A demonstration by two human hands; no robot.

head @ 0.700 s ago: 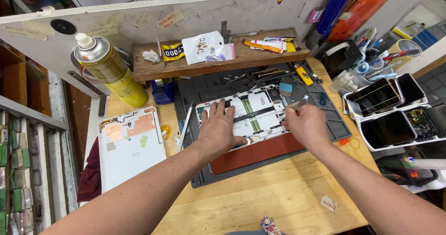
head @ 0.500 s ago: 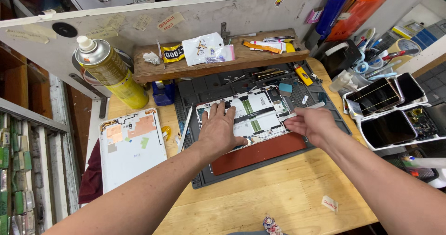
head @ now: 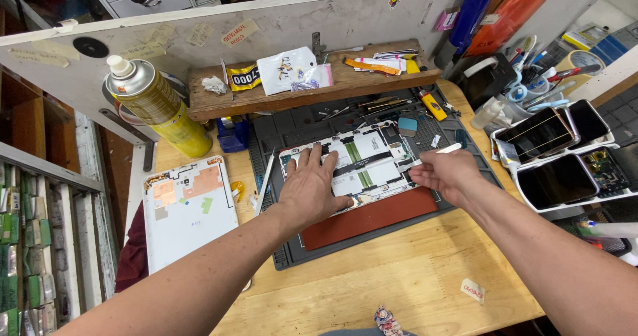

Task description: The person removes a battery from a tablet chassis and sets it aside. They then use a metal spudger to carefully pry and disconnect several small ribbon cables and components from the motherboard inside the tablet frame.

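Nearest you, the wooden bench (head: 399, 276) carried a scrap of torn label (head: 472, 289) off by your right forearm. Beyond it, a dark grey work mat (head: 292, 256) lay across the bench with a reddish-brown strip (head: 372, 216) along its near edge.

Your left hand (head: 311, 186) lay flat, fingers spread, grip released, pressing down on the near left part of the opened tablet (head: 362, 160). The tablet sat on the mat just behind the strip, its white inner panels and dark ribbon cables facing up. It reached out from under your left palm toward the right and away from you.

Your right hand (head: 446, 173) was at the tablet's right edge, its grip pinched on a thin white pry tool (head: 446, 149) whose tip pointed up and to the right, beyond the tablet's corner. The tablet lay just left of that hand, touching or nearly touching its fingers; I cannot tell which.

To the left of the mat, a white back cover (head: 189, 210) with orange tape patches lay flat on the bench. Farther back stood a yellow spray can (head: 159, 107), tilted, and a wooden shelf (head: 312, 87) holding small bags and parts. At far right, trays held dark phone screens (head: 551, 136).
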